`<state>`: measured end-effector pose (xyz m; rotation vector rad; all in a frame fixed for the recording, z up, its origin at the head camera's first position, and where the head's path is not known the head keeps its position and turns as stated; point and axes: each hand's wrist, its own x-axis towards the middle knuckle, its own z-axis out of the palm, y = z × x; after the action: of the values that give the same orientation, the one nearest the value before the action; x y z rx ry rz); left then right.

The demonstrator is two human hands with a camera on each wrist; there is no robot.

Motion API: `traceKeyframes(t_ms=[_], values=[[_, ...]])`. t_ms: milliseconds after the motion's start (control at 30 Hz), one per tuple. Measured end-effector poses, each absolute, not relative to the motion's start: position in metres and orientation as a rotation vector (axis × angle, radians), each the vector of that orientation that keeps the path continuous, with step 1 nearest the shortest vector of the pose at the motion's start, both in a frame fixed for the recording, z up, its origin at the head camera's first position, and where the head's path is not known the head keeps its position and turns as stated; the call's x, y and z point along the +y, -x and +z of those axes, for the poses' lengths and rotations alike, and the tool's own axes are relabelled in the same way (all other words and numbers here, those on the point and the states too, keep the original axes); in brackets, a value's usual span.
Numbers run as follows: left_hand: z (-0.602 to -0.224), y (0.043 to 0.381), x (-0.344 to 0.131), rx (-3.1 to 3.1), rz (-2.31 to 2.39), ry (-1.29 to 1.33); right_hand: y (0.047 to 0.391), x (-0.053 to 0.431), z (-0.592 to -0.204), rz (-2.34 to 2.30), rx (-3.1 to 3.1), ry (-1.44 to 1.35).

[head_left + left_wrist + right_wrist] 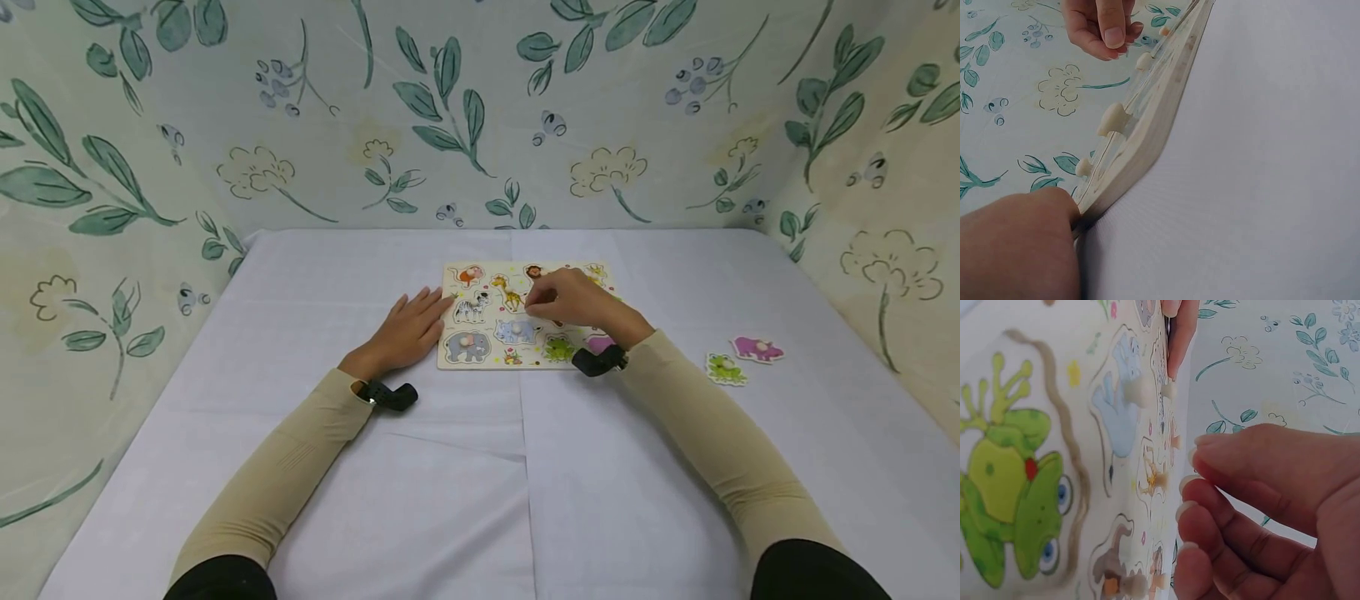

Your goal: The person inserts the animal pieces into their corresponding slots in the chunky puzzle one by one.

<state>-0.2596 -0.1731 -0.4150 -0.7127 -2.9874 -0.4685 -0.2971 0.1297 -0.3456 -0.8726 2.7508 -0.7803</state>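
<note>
A wooden animal puzzle board (495,363) lies on the table, with knobbed pieces such as the elephant (467,347), zebra (472,307), giraffe (507,293) and blue rhino (517,331). My left hand (408,327) rests flat on the cloth, its fingertips touching the board's left edge. Over the board's right half hovers my right hand (573,298), covering part of it. In the right wrist view the right hand (1260,512) has its fingers loosely bent, nothing between them, apart from the knobs. A frog picture (1010,475) shows inside a brown outline there.
Right of the board, a loose frog piece (725,369) and a purple hippo piece (757,349) lie on the white tablecloth (420,517). Behind the table hangs a leaf-patterned curtain (495,100). Each wrist wears a black band, the left one (386,396) close to the cloth.
</note>
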Motion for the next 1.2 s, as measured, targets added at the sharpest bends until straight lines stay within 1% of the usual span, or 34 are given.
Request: traceKeyframes(t_ms=[500,833,1067,1200], values=[[-0.415,0.261,-0.174,-2.996,-0.465,0.709,0.296,0.158,-0.346,-0.777,2.765,0.791],[-0.416,0.261,-0.174,-2.992,-0.460,0.714,0.292,0.183,-0.345,-0.769,2.825,0.790],[-0.414,0.260,-0.174,-2.991,-0.464,0.717,0.289,0.198,-0.343,-0.786,2.871,0.698],[-0.415,0.260,-0.174,-2.993,-0.466,0.713,0.287,0.204,-0.342,-0.797,2.884,0.692]])
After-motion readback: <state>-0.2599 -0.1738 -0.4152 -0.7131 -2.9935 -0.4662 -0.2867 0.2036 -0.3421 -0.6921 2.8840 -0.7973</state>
